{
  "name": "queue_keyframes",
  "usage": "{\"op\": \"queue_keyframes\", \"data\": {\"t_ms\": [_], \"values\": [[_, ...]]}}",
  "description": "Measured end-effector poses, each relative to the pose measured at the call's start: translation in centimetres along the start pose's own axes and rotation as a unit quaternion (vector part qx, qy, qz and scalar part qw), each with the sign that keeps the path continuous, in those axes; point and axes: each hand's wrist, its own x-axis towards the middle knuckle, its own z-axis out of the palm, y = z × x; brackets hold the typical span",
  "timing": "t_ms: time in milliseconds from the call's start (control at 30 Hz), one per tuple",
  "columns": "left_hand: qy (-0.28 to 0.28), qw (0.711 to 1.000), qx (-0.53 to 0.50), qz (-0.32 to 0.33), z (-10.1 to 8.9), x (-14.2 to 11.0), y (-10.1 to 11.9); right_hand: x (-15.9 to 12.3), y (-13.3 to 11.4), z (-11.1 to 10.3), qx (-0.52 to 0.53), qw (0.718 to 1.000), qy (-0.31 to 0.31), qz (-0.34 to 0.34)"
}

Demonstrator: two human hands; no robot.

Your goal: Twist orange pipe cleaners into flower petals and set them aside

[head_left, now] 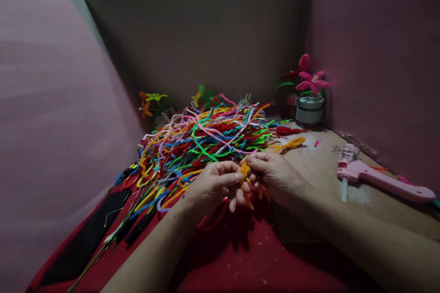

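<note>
Between both hands is a small orange pipe cleaner piece (244,170), bent into a loop, with its loose ends hanging below. My left hand (225,181) pinches it between thumb and forefinger, the other fingers curled beneath. From the other side my right hand (270,171) grips it too, its thumb and fingertips closed near the top of the loop. More orange strands (263,191) dangle under the right hand. Red scissor handles (213,219) lie partly hidden below the left hand. Behind the hands rises a big heap of coloured pipe cleaners (206,132).
A pink glue gun (385,181) rests on a tan board (316,155) at the right. Another orange bundle (292,143) lies behind the right hand. A pink flower (312,82) stands in a grey pot (309,111). On the red cloth (254,256), a black flat object (89,233) lies at left.
</note>
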Motion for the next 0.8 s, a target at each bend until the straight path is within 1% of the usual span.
{"op": "queue_keyframes", "data": {"t_ms": [67, 100, 167, 267, 333, 400, 467, 567, 667, 800], "values": [[0.007, 1.0, 0.014, 0.001, -0.2, 0.0, 0.2, -0.1, -0.3, 0.2, -0.008, 1.0, -0.013, 0.004], [0.022, 0.999, 0.028, 0.003, -0.3, 0.0, 0.2, -0.2, -0.4, 0.3, -0.016, 1.0, -0.016, 0.007], [0.068, 0.996, 0.062, 0.009, -0.3, -0.1, 0.5, -0.3, -0.5, 0.4, -0.042, 0.999, -0.019, 0.009], [0.139, 0.984, 0.109, 0.018, -0.2, -0.2, 1.0, -0.4, -0.4, 0.4, -0.121, 0.992, -0.02, -0.004], [0.159, 0.978, 0.13, 0.022, -0.2, -0.3, 1.3, -0.4, -0.3, 0.3, -0.173, 0.984, -0.026, -0.008], [0.155, 0.98, 0.126, 0.023, -0.2, -0.4, 1.4, -0.3, -0.2, 0.1, -0.187, 0.982, -0.027, -0.001], [0.132, 0.986, 0.097, 0.026, -0.4, -0.5, 1.4, -0.3, -0.1, 0.0, -0.156, 0.987, -0.023, 0.009], [0.099, 0.992, 0.068, 0.031, -0.6, -0.6, 1.4, -0.2, -0.2, 0.1, -0.073, 0.996, -0.029, 0.031], [0.108, 0.99, 0.088, 0.025, -0.6, -0.6, 1.5, -0.4, -0.3, 0.4, -0.013, 0.998, -0.033, 0.046], [0.132, 0.981, 0.141, 0.032, -0.2, -0.5, 1.6, -0.6, -0.3, 0.8, 0.049, 0.998, -0.012, 0.04]]}}
